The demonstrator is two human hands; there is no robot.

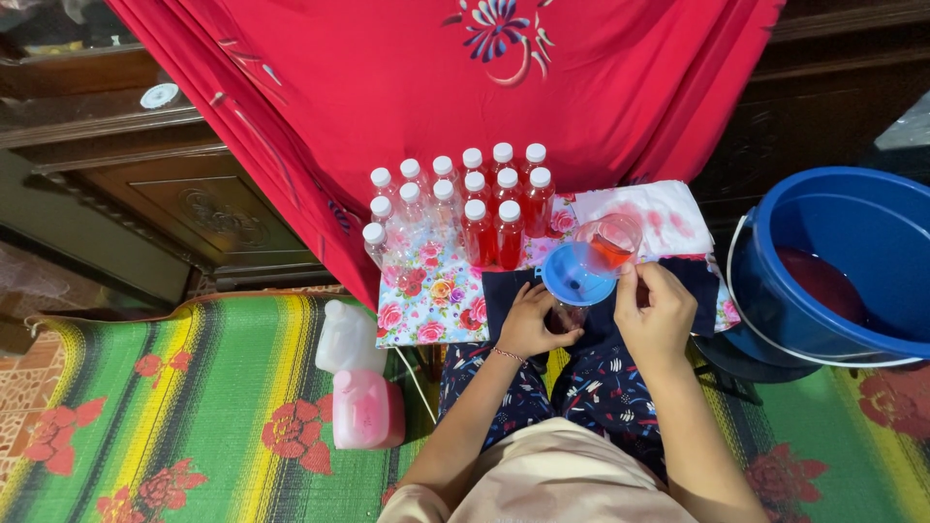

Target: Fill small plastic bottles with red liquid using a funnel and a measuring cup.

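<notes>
Tipping at one o'clock above a blue funnel (577, 273), a clear cup (610, 239) of red liquid is clamped in the right hand (657, 312). A small bottle (565, 317) beneath the funnel is gripped by the left hand (531, 323). White-capped bottles (455, 203) are ranked at eleven o'clock; a blue bucket (833, 266) is seen at three o'clock.

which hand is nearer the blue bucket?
Right. The right hand tips a clear cup over the blue funnel, just left of the blue bucket. The left hand steadies the bottle under the funnel, farther away.
</notes>
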